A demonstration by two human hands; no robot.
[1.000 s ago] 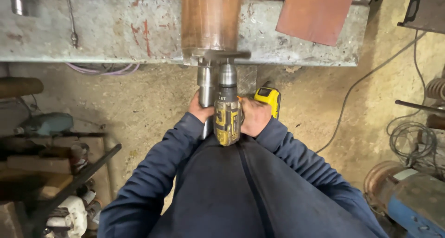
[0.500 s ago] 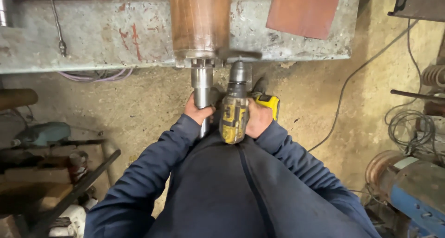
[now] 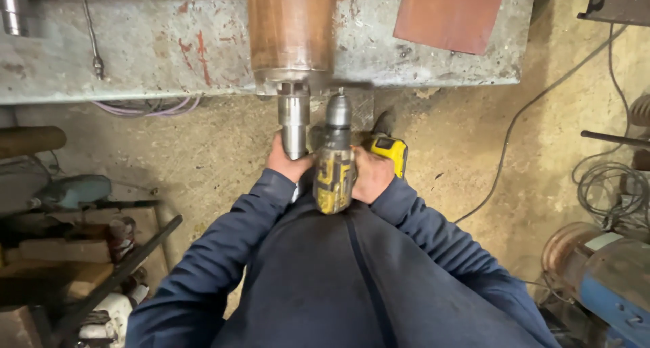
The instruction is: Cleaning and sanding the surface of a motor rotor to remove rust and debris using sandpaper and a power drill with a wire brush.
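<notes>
A yellow and black cordless drill (image 3: 335, 172) points away from me, its chuck up against the end face of a large rusty brown cylinder (image 3: 291, 30) lying on a grey bench (image 3: 135, 50). My right hand (image 3: 371, 175) grips the drill's handle. My left hand (image 3: 288, 164) is wrapped around a shiny steel shaft (image 3: 294, 118) that sticks out of the cylinder toward me, just left of the drill. Both dark blue sleeves fill the lower view.
A reddish flat plate (image 3: 450, 13) lies on the bench at the right. Cables (image 3: 521, 118) run over the dirt floor at right, near a blue and rusty motor (image 3: 602, 273). Wood blocks, a dark bar (image 3: 115, 273) and tools crowd the lower left.
The view has shifted slightly, so the cylinder and drill sit a little further right and higher. Both hands keep their grips on the shaft and the drill.
</notes>
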